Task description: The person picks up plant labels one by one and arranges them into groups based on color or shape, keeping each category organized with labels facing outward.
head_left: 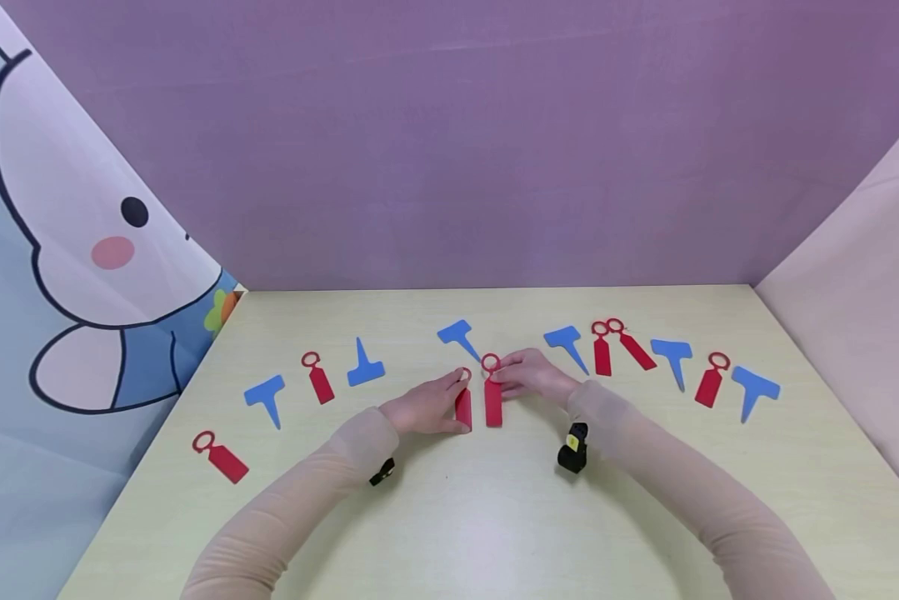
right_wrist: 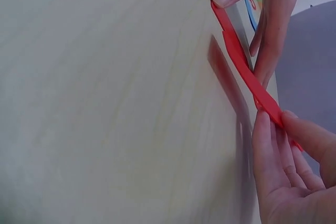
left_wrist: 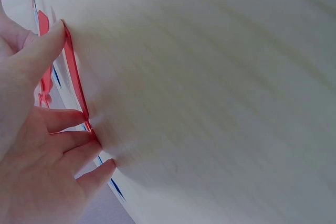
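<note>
My left hand (head_left: 425, 407) holds a red tag (head_left: 463, 411) with a ring at its far end. In the left wrist view, the thumb is at one end of this tag (left_wrist: 75, 74) and the fingers at the other. Close on its right, my right hand (head_left: 533, 375) pinches a second red ring-topped tag (head_left: 492, 407) near the ring, between thumb and fingers. The right wrist view shows this tag (right_wrist: 251, 80) raised off the table, casting a shadow. Just behind the hands lies a blue T-shaped tag (head_left: 458, 333).
On the pale table (head_left: 449, 533), a blue T-shaped tag (head_left: 265, 398) and a red tag (head_left: 226, 458) lie to the left. Toward the right are two red tags (head_left: 602, 354) with rings touching, and a blue T-shaped tag (head_left: 755, 390). A purple backdrop (head_left: 494, 167) stands behind.
</note>
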